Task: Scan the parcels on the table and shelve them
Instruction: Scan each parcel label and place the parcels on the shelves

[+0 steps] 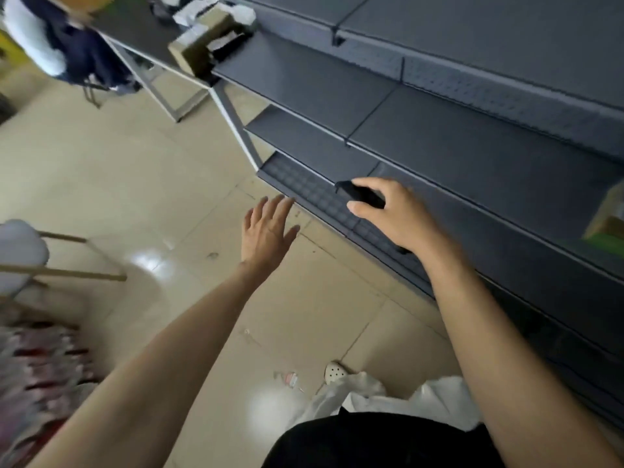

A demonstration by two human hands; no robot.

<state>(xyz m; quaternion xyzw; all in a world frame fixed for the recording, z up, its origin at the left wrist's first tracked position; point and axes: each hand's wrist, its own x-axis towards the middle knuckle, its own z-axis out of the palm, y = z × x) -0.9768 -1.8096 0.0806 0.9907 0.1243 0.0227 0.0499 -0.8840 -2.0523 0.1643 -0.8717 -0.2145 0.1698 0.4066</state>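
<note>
Light: even, moderately bright indoor light; source not in view.
Glare: two pale patches on the glossy floor tiles.
Shadows: faint, soft-edged; the grey shelving reads dark.
Blur: heavy smear along the left edge, over the chair and patterned fabric; parcels at top soft.
Sharpest: left hand, right hand; black scanner shows no detail.
Distortion: wide-angle, shelf lines slanting.

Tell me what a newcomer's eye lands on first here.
Mid-frame, the right hand grips a small black scanner in front of the lower shelves, while the left hand is spread open over the tiled floor. Dark grey shelving fills the right side, and blurred cardboard parcels sit on a table at top left.
</note>
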